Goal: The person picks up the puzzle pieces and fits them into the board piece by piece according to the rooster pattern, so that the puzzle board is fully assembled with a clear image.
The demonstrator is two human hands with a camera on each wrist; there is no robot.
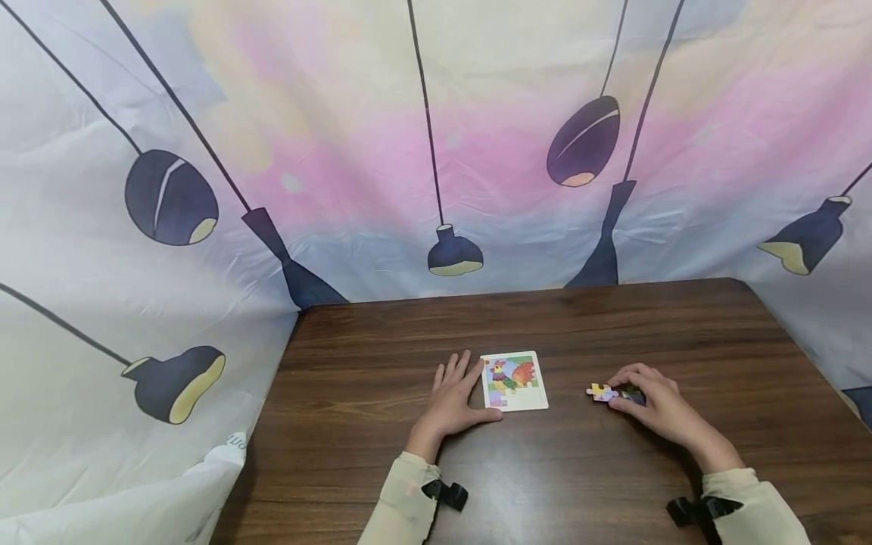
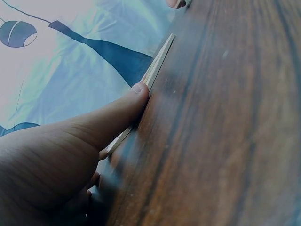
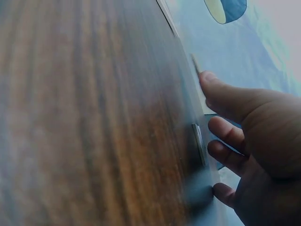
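Observation:
A square jigsaw puzzle board (image 1: 543, 399) with a white border lies on the table, partly filled with a colourful bird picture; a pale patch shows at its lower right. My left hand (image 1: 451, 401) rests at the board's left side, fingers spread, thumb along the near edge. In the left wrist view the thumb (image 2: 131, 101) touches the side of the thin board (image 2: 160, 61). My right hand (image 1: 657, 405) pinches a yellow and purple puzzle piece (image 1: 602, 392) between thumb and fingers. Under that hand lies a darker green puzzle piece (image 1: 633, 394), partly hidden.
The brown wooden table (image 1: 545, 477) reaches back to a hanging cloth (image 1: 381, 166) printed with lamps. More cloth hangs at the left and right sides. Black straps with small cameras (image 1: 446, 494) sit on both wrists.

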